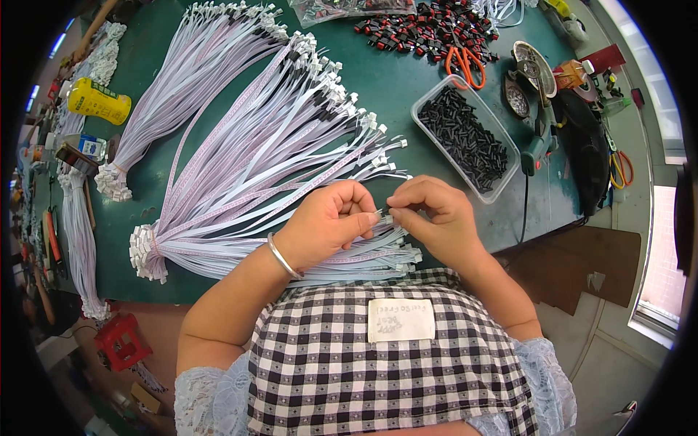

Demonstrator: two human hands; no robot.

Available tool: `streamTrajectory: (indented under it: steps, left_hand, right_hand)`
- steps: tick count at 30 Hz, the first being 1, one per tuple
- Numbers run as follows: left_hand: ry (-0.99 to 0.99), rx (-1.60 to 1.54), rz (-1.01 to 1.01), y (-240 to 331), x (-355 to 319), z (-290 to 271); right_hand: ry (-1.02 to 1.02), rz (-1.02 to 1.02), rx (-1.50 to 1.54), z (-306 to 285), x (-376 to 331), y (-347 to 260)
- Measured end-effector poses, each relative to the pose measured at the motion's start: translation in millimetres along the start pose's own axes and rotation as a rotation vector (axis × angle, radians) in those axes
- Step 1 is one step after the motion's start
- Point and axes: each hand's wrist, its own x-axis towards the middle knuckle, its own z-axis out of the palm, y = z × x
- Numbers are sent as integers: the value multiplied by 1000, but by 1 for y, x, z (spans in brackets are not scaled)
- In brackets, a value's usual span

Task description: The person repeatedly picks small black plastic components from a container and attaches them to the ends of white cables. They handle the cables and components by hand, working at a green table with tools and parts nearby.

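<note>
A large fan of white flat cables [240, 178] with small white connectors lies on the green table, tied in a bunch at its left end. At the near edge of the fan, my left hand [331, 221] has thumb and index finger pinched together on a thin cable end. Just right of it, my right hand [436, 214] pinches at the same cable end, fingertips almost meeting the left ones. Whatever small part may sit between the fingers is too small to make out. A clear plastic box [513, 161] full of short black sleeves [465, 134] stands beyond my right hand.
A second cable bundle [185, 87] lies at the far left, near a yellow bottle [99, 101]. Red-and-black parts [429, 29] are heaped at the back with orange-handled scissors [465, 67]. A green soldering tool [539, 138] with a cord stands at the right.
</note>
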Motion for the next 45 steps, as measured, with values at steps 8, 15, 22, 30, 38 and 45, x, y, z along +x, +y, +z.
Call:
streamTrajectory:
  steps: [8,15,22,30,38,45]
  left_hand:
    - [-10,47,31,0,-1,1]
    - [7,447,172,3,-10,-1]
    - [190,651,295,13,-18,12]
    - [381,901,707,14,-7,10]
    - [577,1372,801,26,28,-21]
    - [329,1324,713,27,-2,5]
  right_hand:
    - [-38,-49,-112,-1,1,-2]
    - [-88,-19,-108,-1,0,0]
    - [-191,-187,-179,3,8,4]
    - [-182,-167,-176,-5,28,-5]
    - [139,-281,-1129,-79,44,-10]
    - [-29,-99,-1319,-104,27,14]
